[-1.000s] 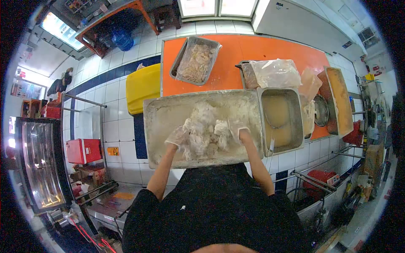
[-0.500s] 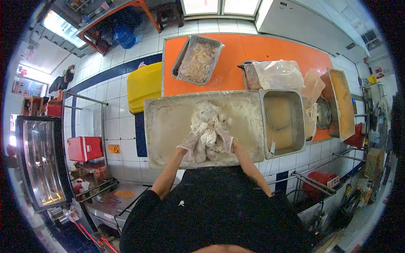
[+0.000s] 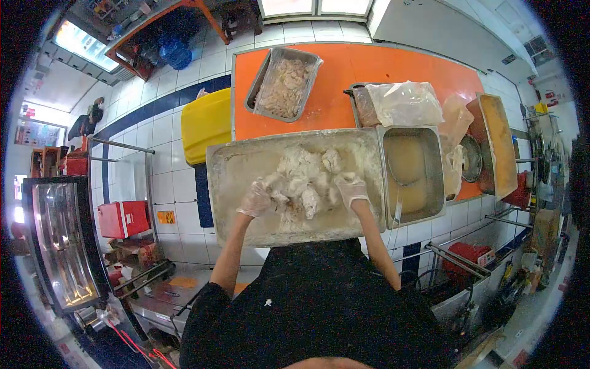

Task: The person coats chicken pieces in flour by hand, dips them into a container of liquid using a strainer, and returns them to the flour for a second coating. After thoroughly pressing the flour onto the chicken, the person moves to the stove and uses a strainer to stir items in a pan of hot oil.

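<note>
Working at the near side of the flour tray (image 3: 221,203), with both gloved hands sunk in flour. Best, by the look of the clumped coating, to scoop from underneath with loose fingers, lifting and dropping rather than squeezing. Worth pressing flour into every fold, then shaking off the surplus low over the tray to avoid spilling onto the tabletop (image 3: 344,67).

Left hand (image 3: 257,200) loosely splayed against the left edge of the floured pieces (image 3: 304,181). Right hand (image 3: 350,190) likewise opened out, laid on the right edge. Gripping nothing visible.

Pile lying between the two hands, touching each and reaching slightly beyond the fingertips, around the middle of the tray.

Just right of the tray, touching it, a metal pan (image 3: 440,184) of pale batter. Farther back on the orange tabletop, a smaller tray (image 3: 255,92) of uncoated pieces to the left and a plastic bag (image 3: 405,103) to the right, both well apart from the hands.
</note>
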`<state>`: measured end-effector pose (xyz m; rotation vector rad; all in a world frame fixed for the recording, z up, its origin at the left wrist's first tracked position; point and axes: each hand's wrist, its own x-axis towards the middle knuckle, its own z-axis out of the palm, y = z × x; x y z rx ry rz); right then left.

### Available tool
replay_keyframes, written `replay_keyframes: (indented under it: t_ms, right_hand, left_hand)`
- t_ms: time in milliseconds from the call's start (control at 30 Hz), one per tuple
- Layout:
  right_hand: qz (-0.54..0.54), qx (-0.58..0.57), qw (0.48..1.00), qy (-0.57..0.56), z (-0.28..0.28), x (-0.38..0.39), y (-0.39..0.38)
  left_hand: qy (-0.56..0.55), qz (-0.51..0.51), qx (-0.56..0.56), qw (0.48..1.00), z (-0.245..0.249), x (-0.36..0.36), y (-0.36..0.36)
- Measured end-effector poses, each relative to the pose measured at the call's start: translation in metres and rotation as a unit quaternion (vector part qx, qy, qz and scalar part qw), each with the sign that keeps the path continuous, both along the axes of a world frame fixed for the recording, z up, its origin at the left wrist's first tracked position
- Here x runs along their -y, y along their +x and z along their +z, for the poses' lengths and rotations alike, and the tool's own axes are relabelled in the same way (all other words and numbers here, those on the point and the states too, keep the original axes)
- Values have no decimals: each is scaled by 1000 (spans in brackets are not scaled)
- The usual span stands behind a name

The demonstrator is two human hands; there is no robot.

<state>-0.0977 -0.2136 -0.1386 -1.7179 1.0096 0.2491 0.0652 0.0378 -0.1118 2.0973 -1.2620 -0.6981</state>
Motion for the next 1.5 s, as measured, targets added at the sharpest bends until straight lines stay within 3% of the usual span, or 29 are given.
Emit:
replay_keyframes:
  t_ms: [67, 100, 167, 200, 267, 333, 433, 500, 533, 567, 600, 633, 667, 700, 733, 767, 800, 833, 867, 933, 1000, 1067, 1100, 1167, 1233, 1267, 1300, 1400, 1500]
  right_hand:
    - [54, 170, 984, -18, -122, 4, -31]
    - [83, 252, 964, -22, -180, 5, -46]
    - [29, 150, 985, 84, -106, -1, -28]
    - [-28, 44, 981, 187, -75, -6, -17]
    - [41, 77, 983, 160, -82, -10, -9]
    - [109, 103, 980, 132, -88, -20, -3]
    - [29, 156, 968, 192, -69, -31, 22]
    - [-116, 194, 841, 492, -2, -28, 26]
    - [-116, 194, 841, 492, -1, -24, 27]
    - [29, 332, 910, 247, -1, -22, 26]
    - [173, 435, 883, -24, -1, -18, 27]
    - [174, 435, 883, -23, 7, -12, 32]
    - [14, 322, 908, 268, 18, -5, 35]
    - [-148, 171, 820, 526, 24, 0, 35]
    - [-150, 173, 819, 526, 17, 5, 31]
    - [-102, 108, 934, 325, 6, 9, 26]
    - [-48, 37, 993, 104, -5, 13, 20]
    - [125, -34, 981, -146, -8, 14, 12]
    - [286, -102, 873, -383, -12, 13, 1]
    - [317, -101, 868, -370, -64, 6, -22]
    - [349, -100, 862, -355, -66, -2, -21]
    - [273, -29, 957, -93, -11, -18, 3]
    - [278, -32, 955, -95, -16, -26, 9]
    - [102, 174, 979, 6, -44, -34, 27]
    - [163, 277, 942, -100, -76, -18, 28]
    - [217, 367, 883, -196, -80, -14, 21]
    - [213, 363, 886, -194, -84, -10, 12]
    - [230, 220, 915, -247, -60, 1, -3]
    - [257, 90, 913, -303, -24, 16, 2]
  left_hand:
    - [-28, 48, 297, 953, -55, -25, 18]
    - [-29, 47, 297, 953, -60, -27, 24]
    - [238, 113, 94, 960, -68, -27, 32]
    - [236, 115, 94, 960, -79, -23, 25]
    - [246, 57, 103, 962, -116, 2, 11]
    - [203, 6, 74, 976, -181, 20, 5]
    - [141, 39, -47, 988, -112, 51, -4]
    - [39, 68, -111, 991, -101, 57, 0]
    - [-59, 91, -177, 978, -97, 58, 1]
    - [-55, 92, -179, 978, -85, 54, 0]
    - [-67, 75, -114, 988, -73, 50, 2]
    - [-80, 58, -48, 994, -59, 50, 5]
    - [-68, 70, -50, 994, -49, 55, 9]
    - [-68, 68, -50, 994, -53, 52, 16]
    - [-22, 7, -29, 999, -61, 43, 26]
    - [26, -52, -8, 998, -62, 33, 35]
    - [28, -54, -8, 998, -64, 22, 36]
    - [133, -66, 105, 983, -61, 9, 31]
    - [233, -76, 216, 945, -59, -1, 27]
    - [195, -18, 126, 972, -119, -20, 19]
    - [181, 25, 3, 983, -127, -13, 8]
    - [173, 10, -88, 981, -136, 23, -25]
    - [137, 19, -147, 979, -158, 35, -38]
    - [97, 86, -205, 970, -122, 60, -45]
    - [58, 142, -262, 953, -95, 71, -40]
    - [72, 125, -205, 968, -92, 65, -40]
    - [88, 106, -148, 979, -90, 56, -38]
    - [20, 162, -311, 936, -204, 14, -26]
    - [132, 147, -215, 956, -38, 14, -18]
